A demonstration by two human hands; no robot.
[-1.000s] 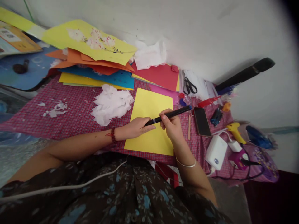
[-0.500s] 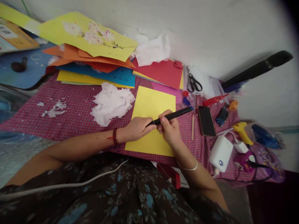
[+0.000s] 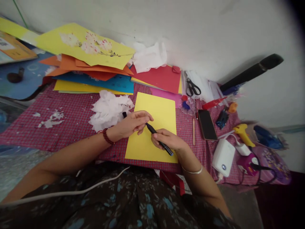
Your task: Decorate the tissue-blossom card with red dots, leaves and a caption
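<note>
A black marker pen [image 3: 152, 128] is in my right hand [image 3: 169, 139], its tip toward my left hand and its back end slanting down to the right. My left hand [image 3: 133, 123] has its fingers curled around a black pen cap [image 3: 124, 114], whose end sticks out on the far side. Both hands are over a yellow sheet of paper [image 3: 152, 105], which lies flat on the checked cloth. Left of the sheet is a heap of torn white paper [image 3: 106, 109], beside my left hand.
Coloured papers [image 3: 95, 81] are stacked at the back left. Scissors [image 3: 192, 87], a phone [image 3: 207, 124], a wooden stick [image 3: 193, 132], a red tube [image 3: 214, 103], a white power bank [image 3: 223, 157] and a yellow glue gun [image 3: 244, 134] lie at right. A wall rises behind.
The marker has come out of its cap, and my hands have moved apart. The pen now points up-left in my right hand, while the cap is in my left. The view shifted slightly.
</note>
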